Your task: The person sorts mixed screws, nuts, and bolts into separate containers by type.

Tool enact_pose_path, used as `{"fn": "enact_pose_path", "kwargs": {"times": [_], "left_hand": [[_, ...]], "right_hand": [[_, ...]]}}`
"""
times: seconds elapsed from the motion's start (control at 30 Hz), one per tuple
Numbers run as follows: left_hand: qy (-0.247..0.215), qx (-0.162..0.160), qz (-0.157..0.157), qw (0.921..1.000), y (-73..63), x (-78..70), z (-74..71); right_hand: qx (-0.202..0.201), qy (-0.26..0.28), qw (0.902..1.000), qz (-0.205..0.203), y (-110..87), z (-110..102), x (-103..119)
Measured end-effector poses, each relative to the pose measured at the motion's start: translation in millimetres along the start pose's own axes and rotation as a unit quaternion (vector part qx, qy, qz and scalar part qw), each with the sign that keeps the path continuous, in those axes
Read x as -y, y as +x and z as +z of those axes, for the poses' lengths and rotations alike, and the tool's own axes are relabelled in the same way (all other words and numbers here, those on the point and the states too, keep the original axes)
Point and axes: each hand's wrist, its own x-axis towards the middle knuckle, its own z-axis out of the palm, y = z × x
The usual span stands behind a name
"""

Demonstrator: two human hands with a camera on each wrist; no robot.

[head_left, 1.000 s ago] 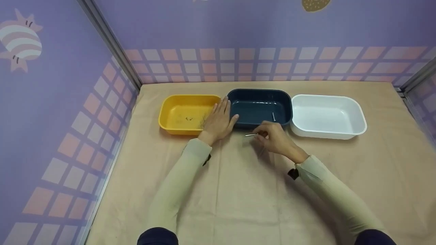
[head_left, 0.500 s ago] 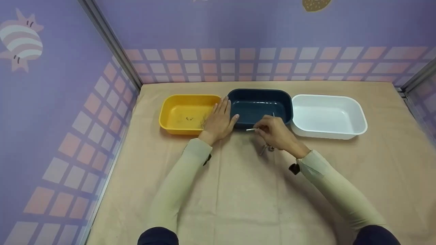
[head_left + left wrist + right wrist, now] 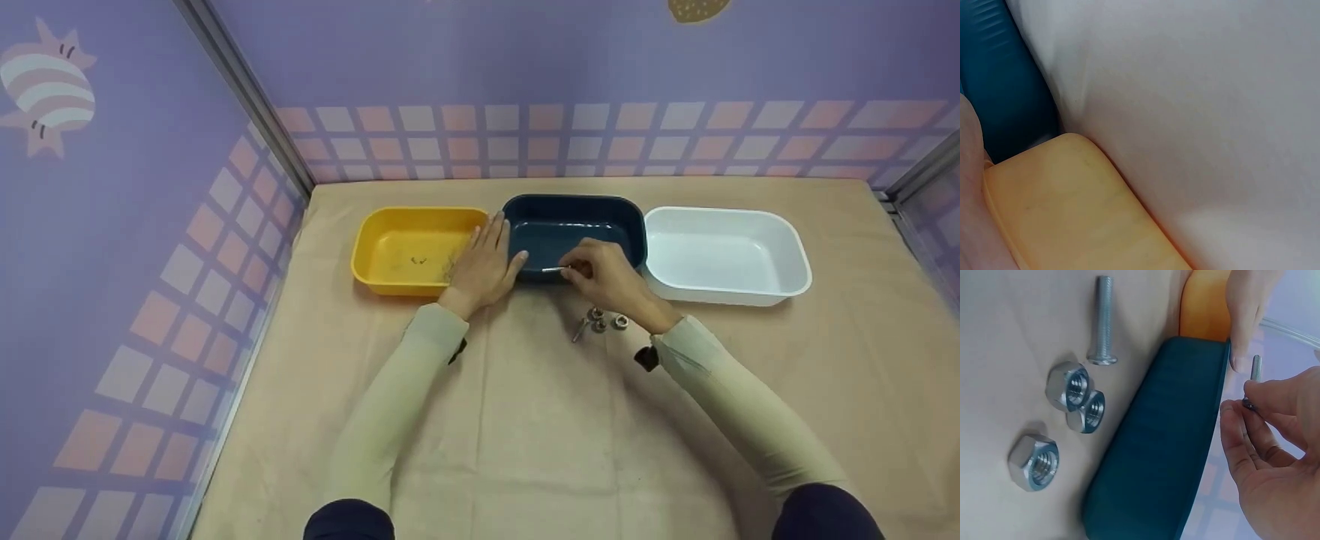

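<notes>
My right hand [image 3: 604, 276] pinches a small silver bolt [image 3: 1257, 368] by its head between thumb and fingers, just above the front rim of the dark blue tray [image 3: 1157, 433]. Flat across the adjoining rims of the yellow tray [image 3: 375, 283] and the blue one lies my left hand [image 3: 481, 266], its fingers straight. On the cloth in front of the blue tray, three hex nuts [image 3: 1034, 462] sit close to a second bolt [image 3: 1103, 320]. Part of the blue tray's inside is hidden behind my right hand.
A white tray [image 3: 727, 255] stands against the blue tray's right side. Tiny dark bits [image 3: 418, 261] lie in the yellow tray. Purple panels [image 3: 480, 67] wall the table at the back and sides. Beige cloth [image 3: 547, 420] covers the tabletop.
My right hand has lifted the bolt away from the cloth, up to the blue tray's front rim. The nuts beneath it have come into view. My left hand stays put.
</notes>
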Motion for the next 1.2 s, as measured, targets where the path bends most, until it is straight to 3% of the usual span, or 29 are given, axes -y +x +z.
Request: {"fn": "enact_pose_path", "kwargs": {"times": [0.2,0.5,0.87,1.2], "left_hand": [[0.003,0.002,-0.002,1.0000,3.4,2.3,1.5],[0.000,0.000,0.000,1.0000,0.1,1.5,-2.9],[0.001,-0.005,0.004,1.0000,-1.3,0.7,-0.3],[-0.006,-0.004,0.001,1.0000,-1.0,0.7,-0.3]], "right_hand": [[-0.020,0.000,0.9997,-0.014,8.8,-4,-4],[-0.027,0.004,0.9995,0.015,25.7,-6,-7],[-0.067,0.009,0.9971,0.034,45.9,-9,-20],[-0.069,-0.001,0.9956,0.064,66.3,-13,-27]]}}
